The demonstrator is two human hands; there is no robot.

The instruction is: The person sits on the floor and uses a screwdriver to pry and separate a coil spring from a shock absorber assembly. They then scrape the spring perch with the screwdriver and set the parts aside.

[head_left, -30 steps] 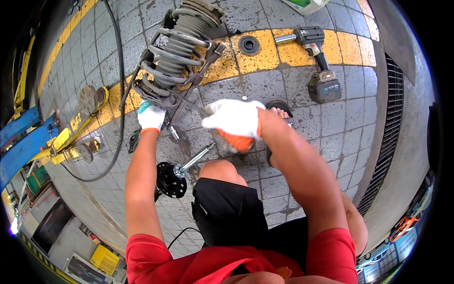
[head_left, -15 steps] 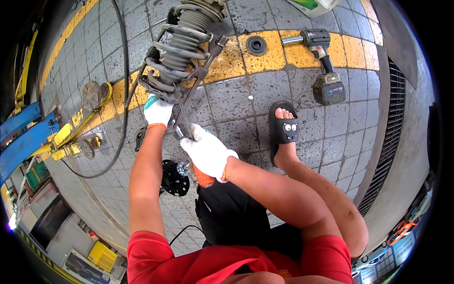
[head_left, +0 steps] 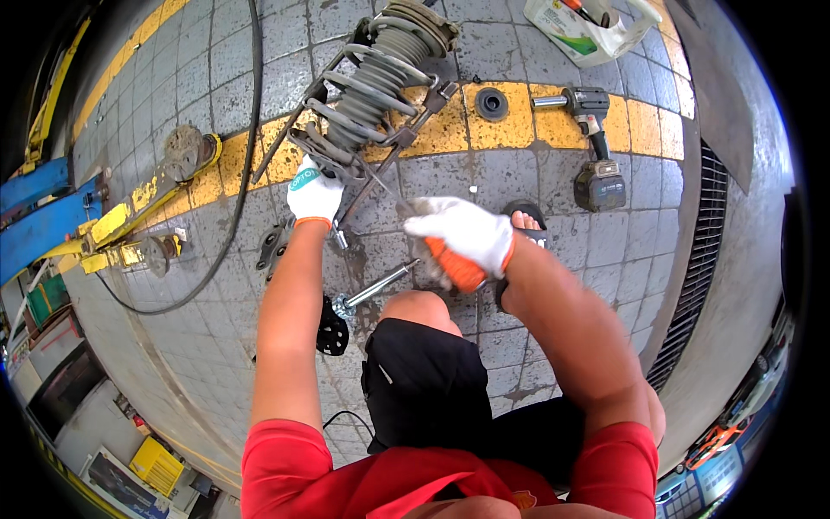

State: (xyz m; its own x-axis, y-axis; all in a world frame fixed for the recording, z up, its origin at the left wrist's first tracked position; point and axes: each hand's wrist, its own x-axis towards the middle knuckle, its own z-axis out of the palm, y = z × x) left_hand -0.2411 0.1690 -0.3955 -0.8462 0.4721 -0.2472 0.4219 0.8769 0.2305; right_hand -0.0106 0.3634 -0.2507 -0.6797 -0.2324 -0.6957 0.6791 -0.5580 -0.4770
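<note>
A coil spring around a ribbed grey dust boot lies at the upper middle, with the rods and hooks of a spring compressor along its sides. My left hand, in a white glove, is closed at the spring's lower end; its fingertips are hidden under the metal. Right of it, my gloved right hand holds a thin metal rod that reaches toward the same end. Its fingers are slightly blurred. Whether the orange patch beneath this hand is glove or handle is unclear.
A cordless impact wrench and a round black rubber piece lie to the right, near a white jug. By my knee is a shock absorber. A black hose and a yellow-blue lift arm are at the left.
My right hand has moved right, away from my left hand, uncovering the shock absorber's shiny rod. The spring and my left hand appear farther right in the shifted view.
</note>
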